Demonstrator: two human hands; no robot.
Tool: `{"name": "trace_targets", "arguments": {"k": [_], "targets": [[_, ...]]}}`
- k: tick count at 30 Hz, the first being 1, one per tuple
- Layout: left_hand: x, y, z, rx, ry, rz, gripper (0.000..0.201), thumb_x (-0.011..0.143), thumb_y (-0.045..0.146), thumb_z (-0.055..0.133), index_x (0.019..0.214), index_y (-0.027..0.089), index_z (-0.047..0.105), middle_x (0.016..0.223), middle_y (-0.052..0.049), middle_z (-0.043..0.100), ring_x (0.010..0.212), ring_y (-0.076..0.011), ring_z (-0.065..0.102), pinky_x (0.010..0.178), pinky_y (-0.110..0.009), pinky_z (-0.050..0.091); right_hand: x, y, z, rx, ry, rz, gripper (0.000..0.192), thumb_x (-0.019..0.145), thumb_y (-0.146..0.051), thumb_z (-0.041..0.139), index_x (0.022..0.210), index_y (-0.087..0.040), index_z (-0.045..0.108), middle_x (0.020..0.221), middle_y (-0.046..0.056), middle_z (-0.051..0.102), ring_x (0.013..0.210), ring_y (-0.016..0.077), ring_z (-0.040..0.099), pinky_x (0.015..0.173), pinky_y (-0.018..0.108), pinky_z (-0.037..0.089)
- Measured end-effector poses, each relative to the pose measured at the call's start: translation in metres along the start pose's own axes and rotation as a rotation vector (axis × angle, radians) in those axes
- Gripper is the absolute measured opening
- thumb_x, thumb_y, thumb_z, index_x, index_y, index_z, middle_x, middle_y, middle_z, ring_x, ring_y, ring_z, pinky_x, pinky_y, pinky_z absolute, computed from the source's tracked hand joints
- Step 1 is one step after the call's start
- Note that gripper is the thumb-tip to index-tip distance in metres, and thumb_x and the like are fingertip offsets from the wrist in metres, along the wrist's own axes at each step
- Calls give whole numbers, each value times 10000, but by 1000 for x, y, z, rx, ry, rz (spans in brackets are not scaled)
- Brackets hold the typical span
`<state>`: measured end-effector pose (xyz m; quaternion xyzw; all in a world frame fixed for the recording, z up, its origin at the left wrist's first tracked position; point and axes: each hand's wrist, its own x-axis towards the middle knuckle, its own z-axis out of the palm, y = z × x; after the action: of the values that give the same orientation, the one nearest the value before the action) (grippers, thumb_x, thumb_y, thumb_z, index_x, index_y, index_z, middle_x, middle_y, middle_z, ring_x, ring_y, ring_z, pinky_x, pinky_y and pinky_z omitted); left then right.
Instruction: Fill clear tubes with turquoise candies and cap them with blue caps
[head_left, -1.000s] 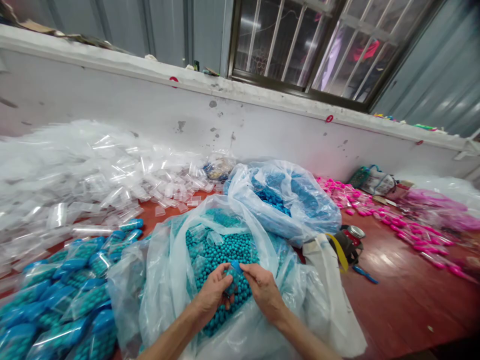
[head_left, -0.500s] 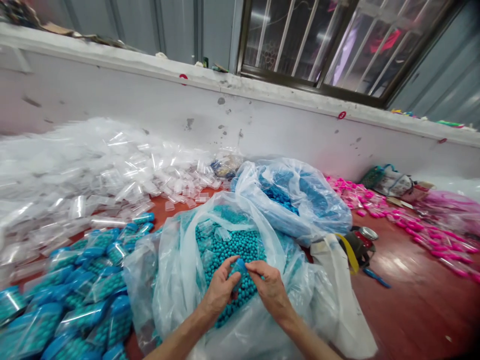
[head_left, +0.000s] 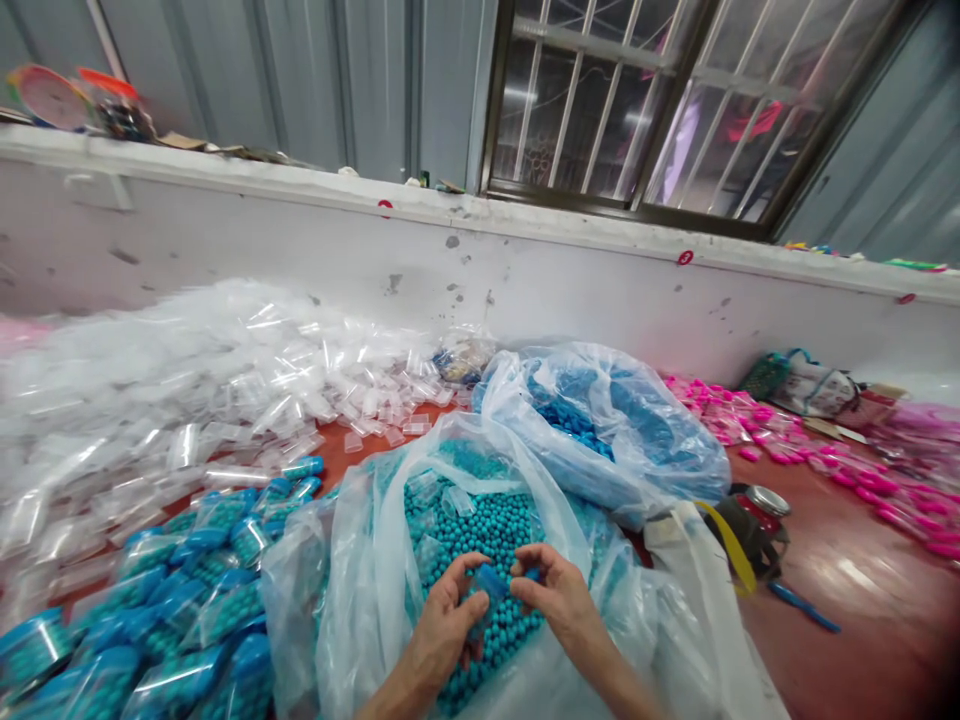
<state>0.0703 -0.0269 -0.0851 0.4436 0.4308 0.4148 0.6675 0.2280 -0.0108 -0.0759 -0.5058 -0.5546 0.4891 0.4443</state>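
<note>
Both of my hands meet over a large clear plastic bag (head_left: 352,570) full of small teal beads (head_left: 480,525). My left hand (head_left: 446,625) and my right hand (head_left: 559,595) pinch the top of one small clear packet (head_left: 491,582) filled with the teal beads, holding it just above the heap. Fingers of both hands close on the packet's upper edge. Several loose empty packets lie on the beads behind it.
Filled teal packets (head_left: 172,610) are piled at the left. A big heap of empty clear packets (head_left: 187,390) lies behind them. A second bag of blue beads (head_left: 600,420) stands further back, pink packets (head_left: 750,420) at the right, a jar (head_left: 761,505) and blue pen (head_left: 802,605) on the red floor.
The view has tilted up and shifted slightly, so hands and bags sit lower in the picture. My hands stay on the same small packet, fingers working along its top.
</note>
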Motion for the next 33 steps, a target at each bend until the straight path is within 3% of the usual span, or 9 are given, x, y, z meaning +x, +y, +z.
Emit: {"name": "trace_targets", "arguments": {"k": [3,6,10,13,15,19,25,30,33], "targets": [[-4,5,1,26,-45,-22,497,672,497,564,1043,214,391,643,58,504,331,-67,456,303,-175,307,8,-4,3,104,41,156,368,571,-352,676,869,-167,566,675,7,581,551,167,552,416,267,463],[-7,10,7,136,22,-31,414,711,418,536,1033,213,377,701,46,513,345,-48,413,317,-175,319,2,-13,8,-47,65,68,392,673,-366,596,1001,-152,580,803,57,630,711,209,597,612,341,515],[-9,7,9,115,78,-20,571,718,438,525,1199,219,309,704,35,521,367,-58,375,344,-189,315,-17,-18,13,-388,-161,-123,455,767,-328,534,1205,-204,517,1196,87,547,1138,246,468,979,395,344],[-8,0,6,-23,47,12,674,651,502,604,1210,202,376,706,1,561,470,-99,460,448,-213,363,-26,-12,16,-537,-317,-120,861,617,-338,696,1361,-175,293,1379,134,341,1273,295,285,1016,426,291],[-7,-2,5,-101,45,51,654,586,518,669,1116,183,483,708,-16,575,602,-136,514,549,-225,390,-29,-9,20,-609,-349,-122,1003,533,-344,749,1371,-118,247,1362,189,339,1258,328,300,993,444,317],[-8,-1,11,-136,115,51,502,582,487,689,948,181,533,621,25,528,593,-114,481,547,-202,359,-29,-12,32,-750,-219,-256,831,601,-288,660,1327,-100,302,1189,193,484,1094,322,482,872,442,423],[-6,1,18,-67,195,69,253,665,360,616,807,198,484,578,59,486,521,-78,415,509,-183,332,-31,-4,38,-790,-153,-402,776,583,-299,665,1274,-142,349,1135,179,494,1060,338,497,794,410,469],[-7,3,14,122,164,102,200,697,336,567,812,184,506,617,40,509,552,-94,451,525,-193,364,-36,8,41,-685,-140,-314,865,608,-325,687,1345,-186,256,1263,170,414,1167,341,409,882,431,416],[-16,14,0,173,57,78,306,714,390,545,932,179,511,640,31,515,519,-96,451,495,-203,369,-34,-4,37,-555,-294,-204,959,610,-309,702,1389,-224,148,1306,137,386,1006,257,535,816,363,461]]}}
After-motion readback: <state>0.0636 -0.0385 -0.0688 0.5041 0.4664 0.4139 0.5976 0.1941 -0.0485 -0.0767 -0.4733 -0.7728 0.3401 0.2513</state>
